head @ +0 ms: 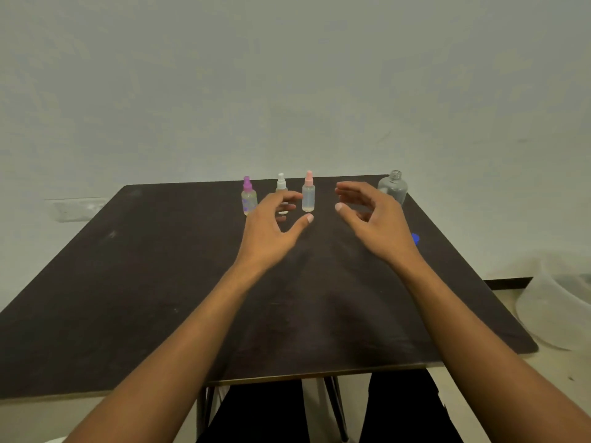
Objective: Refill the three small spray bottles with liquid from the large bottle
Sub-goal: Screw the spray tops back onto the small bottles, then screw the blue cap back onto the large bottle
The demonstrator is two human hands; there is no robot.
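Both arms reach over the dark surface point(128, 282), fingers loosely spread, holding nothing: left hand point(271, 228) just left of the pink-capped spray bottle point(308, 195), right hand point(374, 219) just right. White-capped bottle point(281, 185) and purple-capped bottle point(249, 198) stand left of it; the uncapped large bottle point(392, 187) stands well right.

Dim, flat, greenish light; soft overall focus, faint shadows, and wide-angle bending at the edges.

Plain, bare room, likely a home.
A dark table point(128, 282) stands before a bare pale wall point(287, 75); a plastic tub point(550, 308) sits on the floor point(563, 394) beside it.
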